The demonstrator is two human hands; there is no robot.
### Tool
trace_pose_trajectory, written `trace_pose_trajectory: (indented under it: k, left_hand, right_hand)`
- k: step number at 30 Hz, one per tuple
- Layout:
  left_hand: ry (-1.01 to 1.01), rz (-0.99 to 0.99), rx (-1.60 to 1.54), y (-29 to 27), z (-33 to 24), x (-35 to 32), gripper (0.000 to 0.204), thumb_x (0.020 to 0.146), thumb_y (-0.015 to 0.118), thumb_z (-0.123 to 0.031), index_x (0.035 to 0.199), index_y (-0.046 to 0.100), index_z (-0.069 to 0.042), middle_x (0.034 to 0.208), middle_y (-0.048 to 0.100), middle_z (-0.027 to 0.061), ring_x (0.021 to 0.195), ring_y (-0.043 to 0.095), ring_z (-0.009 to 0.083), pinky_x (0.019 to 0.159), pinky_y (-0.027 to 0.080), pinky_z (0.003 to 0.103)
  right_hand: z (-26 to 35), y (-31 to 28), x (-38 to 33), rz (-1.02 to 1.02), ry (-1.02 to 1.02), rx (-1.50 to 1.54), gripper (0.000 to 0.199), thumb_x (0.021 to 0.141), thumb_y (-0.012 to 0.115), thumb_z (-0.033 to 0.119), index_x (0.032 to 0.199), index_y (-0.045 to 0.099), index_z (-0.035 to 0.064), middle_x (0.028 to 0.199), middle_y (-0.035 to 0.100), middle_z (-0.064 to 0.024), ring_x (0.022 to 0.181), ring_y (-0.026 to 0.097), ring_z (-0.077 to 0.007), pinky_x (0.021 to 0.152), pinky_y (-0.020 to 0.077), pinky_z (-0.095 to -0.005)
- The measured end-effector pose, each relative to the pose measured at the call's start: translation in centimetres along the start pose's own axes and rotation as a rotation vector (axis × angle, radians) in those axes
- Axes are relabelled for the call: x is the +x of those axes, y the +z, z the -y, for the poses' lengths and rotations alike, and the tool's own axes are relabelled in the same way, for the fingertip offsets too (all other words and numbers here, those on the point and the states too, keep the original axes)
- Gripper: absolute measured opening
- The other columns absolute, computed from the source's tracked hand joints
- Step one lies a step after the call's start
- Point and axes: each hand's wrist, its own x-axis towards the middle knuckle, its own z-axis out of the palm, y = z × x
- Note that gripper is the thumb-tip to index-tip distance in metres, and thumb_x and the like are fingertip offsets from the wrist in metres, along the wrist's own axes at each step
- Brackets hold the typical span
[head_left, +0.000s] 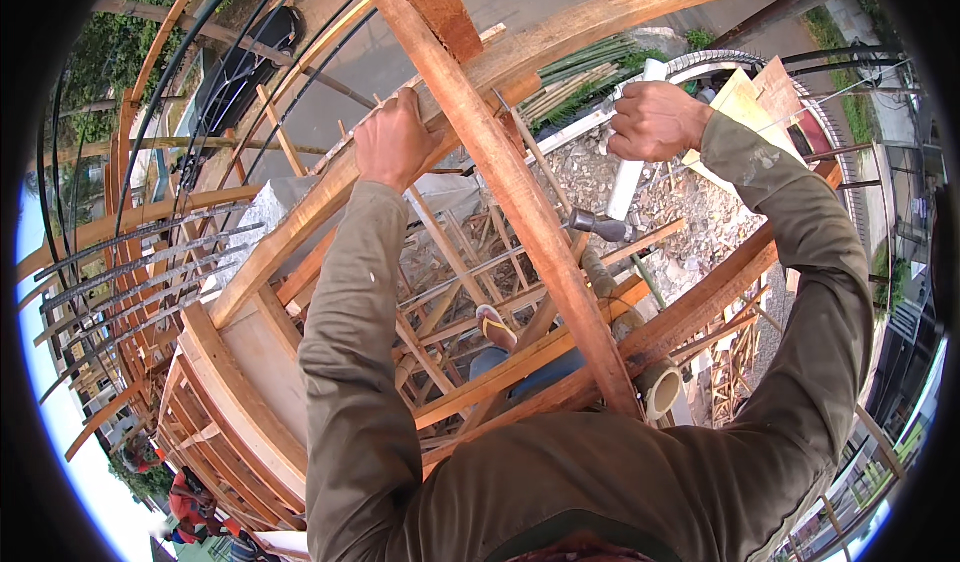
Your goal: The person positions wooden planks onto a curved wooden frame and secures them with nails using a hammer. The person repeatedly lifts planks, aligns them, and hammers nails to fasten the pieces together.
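Observation:
My right hand (655,122) is closed around the white handle of a hammer (624,190). Its dark metal head points down, close to the right side of a diagonal timber (515,177). To the left, my left hand (395,142) grips a long wooden beam (610,30) that runs from lower left to upper right. The fingers curl over its far edge, and the thumb side is toward the diagonal timber, which crosses over this beam. A short wood block (438,7) stands beside the crossing at the top.
Far below, between timber struts, lies broken rubble (690,212). A sandalled foot (495,327) rests among the struts. Steel bars (160,252) jut out at left, near overhead cables. A bamboo pole end (663,392) is close to my body. Other people (190,502) are at lower left.

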Motion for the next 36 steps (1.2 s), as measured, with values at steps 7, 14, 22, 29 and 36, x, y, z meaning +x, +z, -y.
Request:
trace_pose_trajectory:
  k: [7,14,22,29,36]
  left_hand:
    - [0.018,-0.015,-0.011,0.7,0.4,0.0,0.051,0.072,0.088,-0.035,0.105,0.063,-0.005,0.079,0.073,0.0161,0.076,0.073,0.0360,0.066,0.056,0.047]
    - [0.027,0.001,-0.008,0.3,0.2,0.4,0.051,0.072,0.087,-0.036,0.105,0.063,-0.005,0.078,0.073,0.0145,0.076,0.074,0.0356,0.066,0.056,0.047]
    - [0.021,0.020,0.001,-0.2,0.2,0.1,0.050,0.072,0.087,-0.036,0.101,0.062,-0.005,0.080,0.073,0.0147,0.077,0.073,0.0358,0.068,0.056,0.047]
    - [0.002,0.028,-0.012,-0.4,0.1,0.5,0.052,0.070,0.089,-0.037,0.102,0.062,-0.005,0.082,0.073,0.0156,0.077,0.073,0.0362,0.067,0.056,0.047]
    - [0.032,0.011,0.018,-0.4,0.1,0.7,0.054,0.070,0.089,-0.038,0.105,0.063,-0.005,0.083,0.074,0.0155,0.075,0.073,0.0362,0.066,0.056,0.047]
  right_hand:
    - [-2.4,2.9,2.8,-0.150,0.651,0.117,0.020,0.073,0.074,0.014,0.090,0.064,0.0087,0.073,0.066,-0.0084,0.071,0.068,-0.0319,0.060,0.0516,-0.0458]
    - [-1.7,0.9,0.6,-0.029,0.006,-0.085,0.012,0.070,0.067,0.019,0.068,0.057,0.0120,0.061,0.054,-0.0042,0.058,0.061,-0.0243,0.056,0.0505,-0.0386]
    - [-0.6,3.1,-1.1,-0.200,0.277,0.021,0.018,0.068,0.072,0.019,0.072,0.056,0.0106,0.058,0.052,-0.0037,0.060,0.064,-0.0257,0.053,0.0506,-0.0411]
    - [-0.9,4.9,0.9,-0.146,0.560,0.078,0.012,0.074,0.067,0.011,0.081,0.059,0.0060,0.065,0.063,-0.0109,0.060,0.066,-0.0318,0.051,0.0504,-0.0453]
    - [-0.9,5.0,0.7,-0.007,0.516,0.040,0.009,0.077,0.065,0.014,0.071,0.059,0.0097,0.054,0.057,-0.0084,0.057,0.065,-0.0289,0.053,0.0518,-0.0442]
